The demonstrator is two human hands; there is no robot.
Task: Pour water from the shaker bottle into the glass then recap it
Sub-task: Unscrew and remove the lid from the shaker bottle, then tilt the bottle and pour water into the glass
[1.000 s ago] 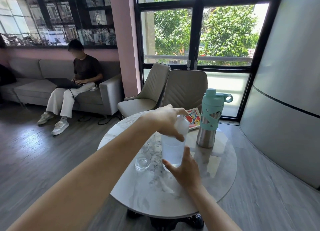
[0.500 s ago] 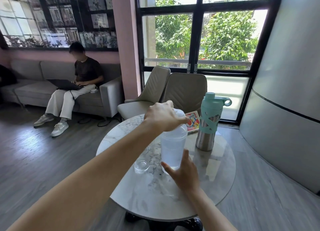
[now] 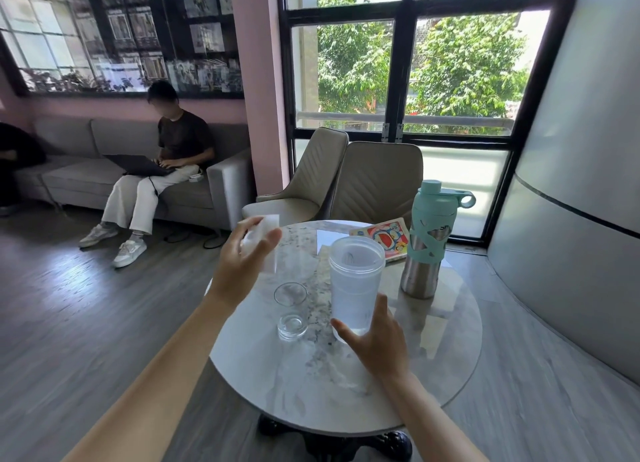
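A translucent shaker bottle point(image 3: 355, 281) stands upright on the round marble table point(image 3: 446, 354), its mouth uncovered and water inside. My right hand point(image 3: 375, 340) grips its lower part from the near side. My left hand point(image 3: 242, 264) is raised to the left of the bottle and holds the bottle's white cap point(image 3: 265, 238), blurred by motion. A small clear glass point(image 3: 291, 311) stands on the table just left of the bottle, below my left hand; it looks empty.
A steel bottle with a teal lid and sleeve point(image 3: 427, 240) stands at the table's far right. A colourful booklet point(image 3: 384, 236) lies behind it. Two beige chairs point(image 3: 377, 181) stand beyond the table. A person sits on a grey sofa point(image 3: 221, 181) at left.
My left hand has lifted the cap off the shaker bottle and carried it up and to the left. The bottle's mouth now shows. My right hand keeps its grip low on the bottle.
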